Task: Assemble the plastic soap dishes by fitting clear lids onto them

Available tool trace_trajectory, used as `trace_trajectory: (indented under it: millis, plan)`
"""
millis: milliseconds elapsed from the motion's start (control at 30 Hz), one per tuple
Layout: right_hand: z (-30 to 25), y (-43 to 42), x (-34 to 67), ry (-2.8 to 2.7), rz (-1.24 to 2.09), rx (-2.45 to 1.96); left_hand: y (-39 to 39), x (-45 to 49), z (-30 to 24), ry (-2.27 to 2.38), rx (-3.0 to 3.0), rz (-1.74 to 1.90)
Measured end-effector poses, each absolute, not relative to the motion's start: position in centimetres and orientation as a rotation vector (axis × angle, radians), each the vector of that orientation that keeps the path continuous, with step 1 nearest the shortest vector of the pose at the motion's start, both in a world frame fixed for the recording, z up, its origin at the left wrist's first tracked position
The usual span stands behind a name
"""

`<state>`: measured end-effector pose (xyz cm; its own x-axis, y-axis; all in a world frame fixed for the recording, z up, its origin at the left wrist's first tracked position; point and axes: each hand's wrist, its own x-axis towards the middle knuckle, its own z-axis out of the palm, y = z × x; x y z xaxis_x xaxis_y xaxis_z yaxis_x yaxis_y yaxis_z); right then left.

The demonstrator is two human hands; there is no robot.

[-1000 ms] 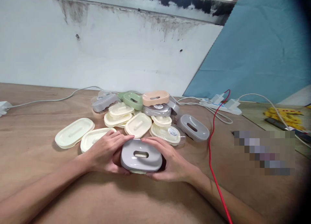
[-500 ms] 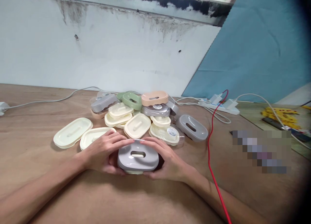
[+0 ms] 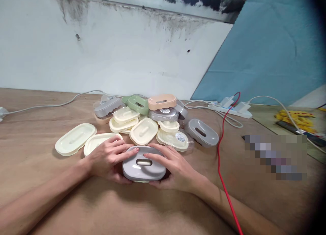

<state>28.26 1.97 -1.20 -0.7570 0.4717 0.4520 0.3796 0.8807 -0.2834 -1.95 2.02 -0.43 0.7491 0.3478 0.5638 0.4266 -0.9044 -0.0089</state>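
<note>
Close in front of me, a glossy grey oval soap dish with a slot in its middle sits over a cream base, of which a pale strip shows below the rim. My left hand grips its left end, index finger on the top and thumb low at the side. Around the right end is my right hand, with its fingers over the top and thumb underneath. Just beyond the hands lie cream oval trays, and one cream tray is partly covered by my left hand.
Behind are a peach dish, a green dish and grey dishes, some in clear wrap. A red cable runs down the right side from near a white power strip. A pixelated patch covers something at right.
Fingers of both hands have slid further onto the top of the grey dish, near its slot. The dish has hardly moved, and the camera view has shifted slightly.
</note>
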Motion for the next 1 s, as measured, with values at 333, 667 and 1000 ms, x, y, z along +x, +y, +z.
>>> trace_trajectory:
  millis: [333,667,1000]
  plan:
    - [-0.2,1.6,28.3,-2.744,0.106,-0.619,2.1,-2.2,-0.5,-0.632,-2.809,-0.791]
    - [-0.6,1.7,28.2,-2.772,0.061,-0.627,2.0,-1.9,-0.1,-0.713,-2.778,-0.77]
    - [-0.2,1.8,28.4,-2.811,0.122,-0.657,2.3,-2.5,-0.2,-0.675,-2.897,-0.65]
